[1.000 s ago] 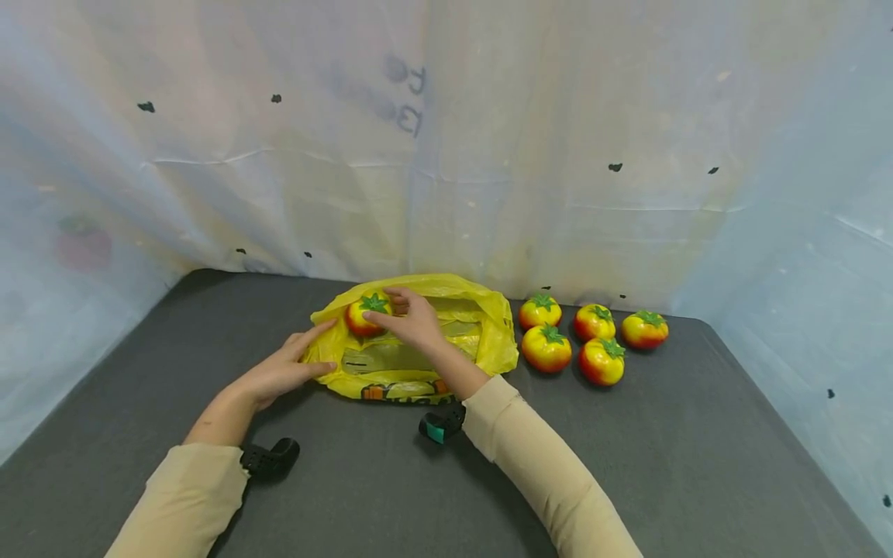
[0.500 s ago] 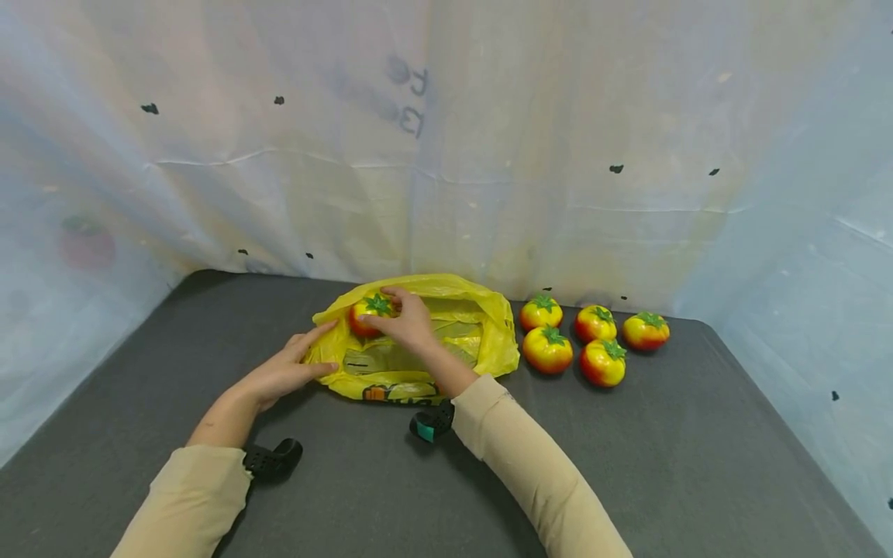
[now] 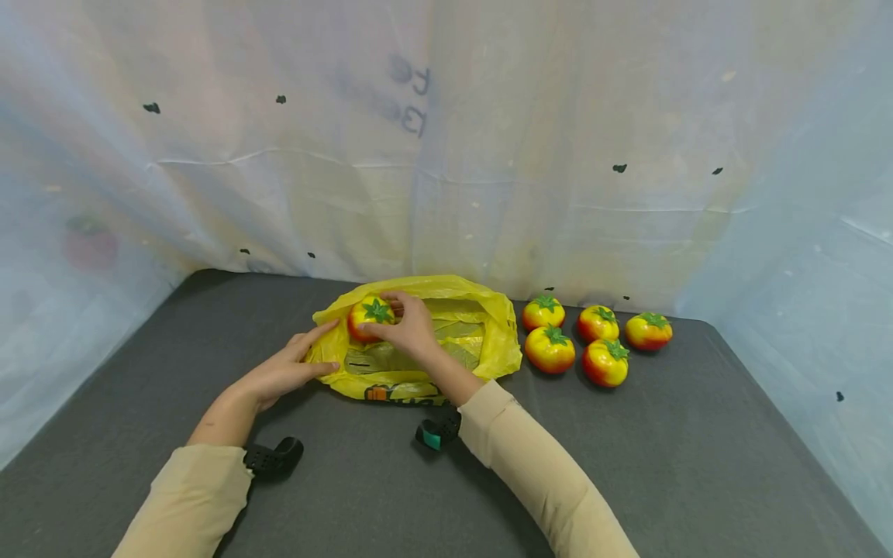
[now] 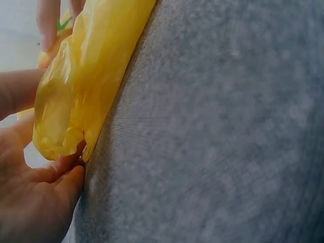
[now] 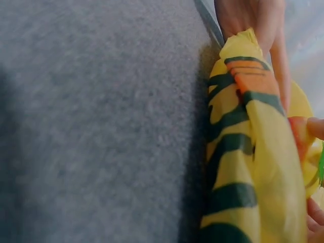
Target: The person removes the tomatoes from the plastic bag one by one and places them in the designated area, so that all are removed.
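Observation:
A yellow plastic bag point(image 3: 501, 333) with dark and orange print lies with its mouth spread open on the dark table. At its left side my left hand point(image 3: 286, 372) grips the rim; the left wrist view shows fingers and thumb around the bag's point(image 4: 104, 66) edge. My right hand point(image 3: 413, 327) reaches over the mouth and holds a red-and-yellow tomato point(image 3: 364, 316) with a green leafy top, between thumb and fingers. That tomato sits at the left end of the opening, close to the left fingertips. In the right wrist view the printed bag side point(image 5: 276, 172) partly hides the tomato point(image 5: 299, 134).
Right of the bag stand several more tomatoes point(image 3: 549, 350) in a loose cluster. A pale plastic sheet point(image 3: 488, 155) rises behind the table point(image 3: 363, 496) and along both sides. Each wrist wears a black camera mount point(image 3: 274, 459).
The tomato has tipped slightly toward me in the right hand, its green top now facing more my way. The left hand stays at the bag's rim.

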{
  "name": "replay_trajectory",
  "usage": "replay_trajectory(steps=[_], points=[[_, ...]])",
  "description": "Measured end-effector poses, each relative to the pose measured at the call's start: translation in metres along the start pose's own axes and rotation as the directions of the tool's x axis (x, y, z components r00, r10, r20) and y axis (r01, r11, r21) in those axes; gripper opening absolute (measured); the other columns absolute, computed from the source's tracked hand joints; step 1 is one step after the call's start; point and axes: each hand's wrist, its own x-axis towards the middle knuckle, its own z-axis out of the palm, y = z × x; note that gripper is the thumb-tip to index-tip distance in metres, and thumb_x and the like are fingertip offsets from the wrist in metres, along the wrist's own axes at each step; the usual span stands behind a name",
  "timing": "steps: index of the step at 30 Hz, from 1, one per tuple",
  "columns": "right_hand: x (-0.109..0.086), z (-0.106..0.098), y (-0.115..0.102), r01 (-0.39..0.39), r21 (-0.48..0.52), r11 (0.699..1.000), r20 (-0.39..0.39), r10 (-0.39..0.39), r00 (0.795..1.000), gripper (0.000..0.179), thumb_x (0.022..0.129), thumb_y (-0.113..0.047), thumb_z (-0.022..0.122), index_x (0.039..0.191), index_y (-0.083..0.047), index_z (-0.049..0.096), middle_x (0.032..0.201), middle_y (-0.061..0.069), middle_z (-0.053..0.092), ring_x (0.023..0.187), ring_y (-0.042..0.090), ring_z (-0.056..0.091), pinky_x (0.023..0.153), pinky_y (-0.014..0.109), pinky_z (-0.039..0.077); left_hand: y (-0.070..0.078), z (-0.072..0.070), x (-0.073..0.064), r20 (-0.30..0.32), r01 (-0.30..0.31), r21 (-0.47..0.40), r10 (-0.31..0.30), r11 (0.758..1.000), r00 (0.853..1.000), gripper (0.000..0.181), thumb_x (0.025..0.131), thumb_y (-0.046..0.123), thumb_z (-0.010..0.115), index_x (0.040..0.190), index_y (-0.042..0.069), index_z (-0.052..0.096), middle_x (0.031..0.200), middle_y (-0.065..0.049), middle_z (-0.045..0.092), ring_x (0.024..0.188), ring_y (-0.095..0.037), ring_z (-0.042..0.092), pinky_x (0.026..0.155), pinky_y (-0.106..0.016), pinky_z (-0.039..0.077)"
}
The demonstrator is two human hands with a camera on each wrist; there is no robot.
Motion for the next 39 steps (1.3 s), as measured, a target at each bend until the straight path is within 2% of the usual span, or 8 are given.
replay_trajectory(steps=[13,24,39], points=[[-0.019,-0.012,-0.004,0.066,-0.026,0.997,0.021,-0.066,0.998,0.057,0.08,-0.031,0.079,0.13,-0.015,0.059,0.132,0.009,0.053,0.114,0.025,0.055,0.091,0.036,0.05,0.0,0.002,0.0,0.0,-0.012,0.007,0.012,1.0,1.0,0.082,0.096,0.038,0.057,0.156,0.024,0.004,0.149,-0.028,0.006,0.132,-0.049,0.021,0.099,-0.061,0.034],[-0.033,-0.024,-0.005,0.092,0.017,0.996,0.018,-0.093,0.996,0.056,0.08,-0.026,0.079,0.131,-0.014,0.058,0.128,0.011,0.052,0.113,0.027,0.055,0.094,0.038,0.049,-0.001,0.001,0.001,-0.003,-0.007,0.011,0.007,1.0,1.0,0.082,0.095,0.04,0.057,0.156,0.025,0.004,0.15,-0.028,0.006,0.133,-0.049,0.018,0.101,-0.063,0.03],[-0.047,-0.051,0.001,0.128,-0.01,0.992,0.025,-0.128,0.991,0.057,0.081,-0.026,0.078,0.132,-0.013,0.056,0.13,0.011,0.05,0.115,0.027,0.053,0.097,0.042,0.047,-0.002,0.0,0.001,-0.004,-0.011,0.008,0.012,1.0,1.0,0.083,0.095,0.039,0.058,0.156,0.028,0.002,0.15,-0.03,0.004,0.134,-0.052,0.014,0.102,-0.067,0.026]])
